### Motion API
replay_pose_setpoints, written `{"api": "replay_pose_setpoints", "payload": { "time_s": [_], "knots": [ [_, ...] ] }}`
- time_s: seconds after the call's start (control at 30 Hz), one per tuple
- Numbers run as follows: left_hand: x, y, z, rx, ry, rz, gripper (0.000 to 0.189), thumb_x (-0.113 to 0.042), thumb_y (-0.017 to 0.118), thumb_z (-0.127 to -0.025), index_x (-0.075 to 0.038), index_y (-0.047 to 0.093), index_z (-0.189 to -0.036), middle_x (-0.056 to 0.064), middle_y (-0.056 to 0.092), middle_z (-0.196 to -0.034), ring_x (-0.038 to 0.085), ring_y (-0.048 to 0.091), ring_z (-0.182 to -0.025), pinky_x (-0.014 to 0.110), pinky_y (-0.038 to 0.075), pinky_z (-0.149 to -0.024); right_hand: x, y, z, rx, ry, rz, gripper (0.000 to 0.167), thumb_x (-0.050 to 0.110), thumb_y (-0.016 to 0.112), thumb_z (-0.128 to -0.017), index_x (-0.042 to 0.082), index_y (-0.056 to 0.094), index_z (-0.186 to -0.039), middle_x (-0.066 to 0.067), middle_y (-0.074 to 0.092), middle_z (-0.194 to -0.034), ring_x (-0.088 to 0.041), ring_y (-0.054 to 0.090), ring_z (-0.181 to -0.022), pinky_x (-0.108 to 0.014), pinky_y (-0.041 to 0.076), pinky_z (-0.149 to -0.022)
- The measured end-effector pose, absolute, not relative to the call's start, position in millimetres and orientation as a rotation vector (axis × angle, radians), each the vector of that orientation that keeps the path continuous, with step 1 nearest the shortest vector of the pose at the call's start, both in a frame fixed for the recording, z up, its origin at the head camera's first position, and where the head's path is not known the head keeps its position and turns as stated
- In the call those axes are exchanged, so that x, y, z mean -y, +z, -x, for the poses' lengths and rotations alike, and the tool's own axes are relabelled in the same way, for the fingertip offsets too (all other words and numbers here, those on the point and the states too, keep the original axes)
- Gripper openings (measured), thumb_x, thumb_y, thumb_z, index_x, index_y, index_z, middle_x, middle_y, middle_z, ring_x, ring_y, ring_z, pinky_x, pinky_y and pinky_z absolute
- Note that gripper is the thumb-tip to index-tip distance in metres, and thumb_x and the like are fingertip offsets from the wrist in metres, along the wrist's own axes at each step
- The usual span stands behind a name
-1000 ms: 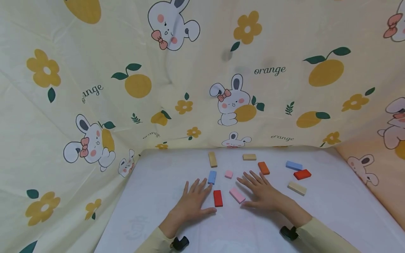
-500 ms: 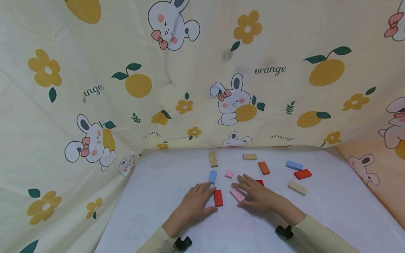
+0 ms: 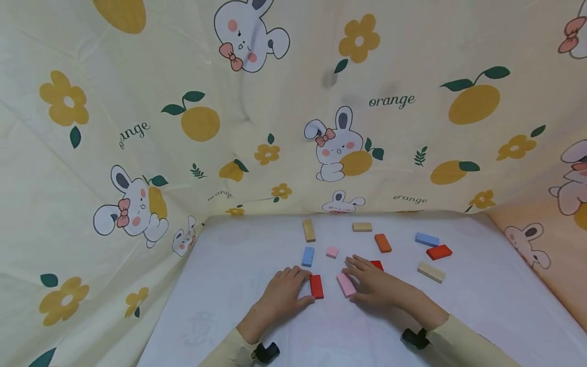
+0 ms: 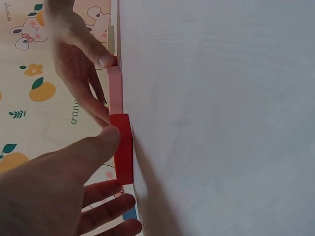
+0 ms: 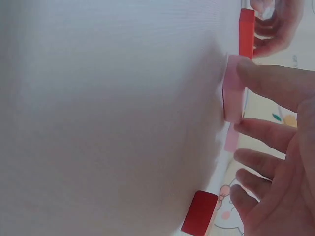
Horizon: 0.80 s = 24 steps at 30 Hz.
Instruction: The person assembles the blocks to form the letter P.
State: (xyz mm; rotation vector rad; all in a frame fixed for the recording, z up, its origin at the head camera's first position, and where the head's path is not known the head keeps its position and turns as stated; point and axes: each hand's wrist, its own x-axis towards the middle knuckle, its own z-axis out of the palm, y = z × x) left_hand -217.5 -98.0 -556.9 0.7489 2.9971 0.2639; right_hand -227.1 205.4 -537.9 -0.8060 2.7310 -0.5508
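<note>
My left hand [image 3: 285, 294] lies around a red block [image 3: 316, 287], thumb at its near end and index fingertip at its far end. The left wrist view shows the same red block [image 4: 124, 150] between thumb and index finger, the other fingers spread beyond it. To the right, my right hand [image 3: 376, 284] pinches a pink block [image 3: 346, 285] end to end. In the right wrist view that pink block [image 5: 234, 91] sits between thumb and index fingertip, low over the white table. A second red block [image 3: 377, 265] is partly hidden behind the right hand.
Beyond the hands lie a blue block [image 3: 308, 256], a small pink cube [image 3: 332, 252], an orange block [image 3: 382, 243] and two wooden blocks, one upright-lying [image 3: 309, 230]. At right are blue [image 3: 427, 239], red [image 3: 438, 252] and beige [image 3: 431, 272] blocks. A printed curtain [image 3: 293, 153] backs the table.
Both hands have come in from spread fingers to close on their blocks. The pink block has turned and shifted slightly right with my right hand. The left hand's red block stays in place.
</note>
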Motion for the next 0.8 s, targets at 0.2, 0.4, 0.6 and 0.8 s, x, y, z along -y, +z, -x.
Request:
{"api": "replay_pose_setpoints", "payload": {
  "time_s": [0.2,0.4,0.6,0.8],
  "knots": [
    [96.3,-554.5,219.8,-2.967,0.306,-0.724,0.063,-0.058,0.079,-0.094,-0.024,0.063,-0.144,-0.005,0.068,-0.130,0.016,0.062,-0.115,0.043,0.053,-0.104,-209.8,-538.7,225.2,-2.739,-0.610,0.822,0.066,0.034,0.085,-0.093,0.012,0.061,-0.151,-0.013,0.051,-0.160,-0.041,0.041,-0.151,-0.062,0.048,-0.111],
    [96.2,-552.8,220.5,-2.952,0.345,-0.736,0.060,-0.055,0.082,-0.092,-0.022,0.065,-0.140,-0.008,0.068,-0.117,0.011,0.060,-0.103,0.039,0.055,-0.098,-211.0,-541.7,227.3,-2.784,-0.635,0.842,0.059,0.036,0.088,-0.090,0.014,0.068,-0.141,-0.007,0.062,-0.141,-0.032,0.053,-0.135,-0.058,0.049,-0.111],
    [98.3,-552.5,219.3,-2.927,0.377,-0.773,0.058,-0.052,0.084,-0.090,-0.021,0.067,-0.135,-0.010,0.066,-0.110,0.006,0.056,-0.092,0.033,0.055,-0.090,-211.1,-542.6,229.5,-2.781,-0.668,0.820,0.059,0.040,0.091,-0.086,0.013,0.070,-0.134,-0.002,0.067,-0.130,-0.029,0.058,-0.126,-0.059,0.048,-0.111],
    [99.1,-550.9,213.0,-2.892,0.404,-0.800,0.058,-0.052,0.086,-0.088,-0.021,0.067,-0.134,-0.012,0.067,-0.108,0.004,0.055,-0.090,0.031,0.055,-0.086,-209.5,-544.9,228.9,-2.775,-0.752,0.717,0.062,0.044,0.093,-0.083,0.016,0.069,-0.132,0.005,0.067,-0.124,-0.020,0.061,-0.117,-0.052,0.054,-0.107]
  ]
}}
